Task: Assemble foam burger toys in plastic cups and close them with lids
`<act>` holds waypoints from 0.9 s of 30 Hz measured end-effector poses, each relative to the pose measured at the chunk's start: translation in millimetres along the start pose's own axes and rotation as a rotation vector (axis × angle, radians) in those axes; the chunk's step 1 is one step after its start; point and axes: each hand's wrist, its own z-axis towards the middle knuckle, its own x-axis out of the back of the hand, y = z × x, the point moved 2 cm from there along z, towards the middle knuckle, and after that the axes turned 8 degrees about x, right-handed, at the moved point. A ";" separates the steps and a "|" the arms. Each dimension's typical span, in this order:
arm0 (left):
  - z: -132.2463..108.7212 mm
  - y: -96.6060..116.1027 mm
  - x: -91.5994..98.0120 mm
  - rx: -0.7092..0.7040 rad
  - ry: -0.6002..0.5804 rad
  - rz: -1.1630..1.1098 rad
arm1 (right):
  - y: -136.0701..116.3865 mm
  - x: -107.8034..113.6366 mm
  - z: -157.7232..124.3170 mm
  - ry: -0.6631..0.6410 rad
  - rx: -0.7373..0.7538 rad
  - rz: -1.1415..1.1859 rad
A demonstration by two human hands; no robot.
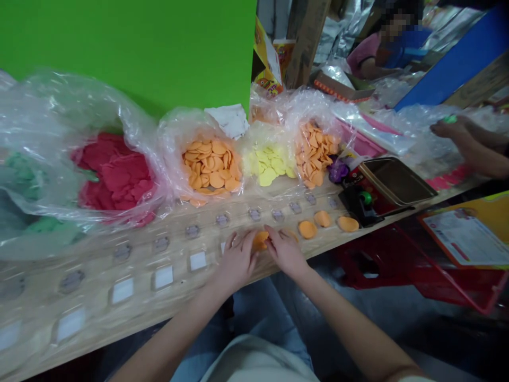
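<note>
My left hand [236,260] and my right hand [286,252] rest on a long wooden board [131,313], their fingertips touching an orange disc [260,240] from either side. Another orange disc [291,235] lies partly under my right fingers. Several more orange discs [322,218] sit in a row to the right. Small white squares [198,260] and grey round patches [254,214] run along the board. Behind stand open plastic bags of red discs [113,172], orange discs [210,164], yellow discs [266,167] and paler orange discs [312,154].
A co-worker's hand [449,127] reaches in at the right, above a metal tray [397,180] and a black device with a green knob [363,201]. A red plastic crate [397,270] stands below the board's edge. A green panel [119,48] rises behind the bags.
</note>
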 end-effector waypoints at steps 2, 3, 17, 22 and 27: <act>1.5 -0.5 -1.8 0.023 -0.005 -0.005 | 2.7 -5.1 2.2 -0.001 -0.001 0.017; 1.9 -0.7 -2.1 0.027 -0.003 -0.002 | 3.0 -7.4 3.7 -0.002 0.002 0.019; -8.4 7.2 -2.6 -0.105 -0.076 0.218 | 0.2 7.8 -7.1 -0.024 0.187 -0.126; -5.5 1.8 16.7 -0.095 -0.015 0.068 | -1.0 38.7 41.4 0.187 0.206 0.123; 55.7 -66.2 64.7 0.199 0.179 0.148 | -24.7 42.9 166.4 0.168 0.249 0.052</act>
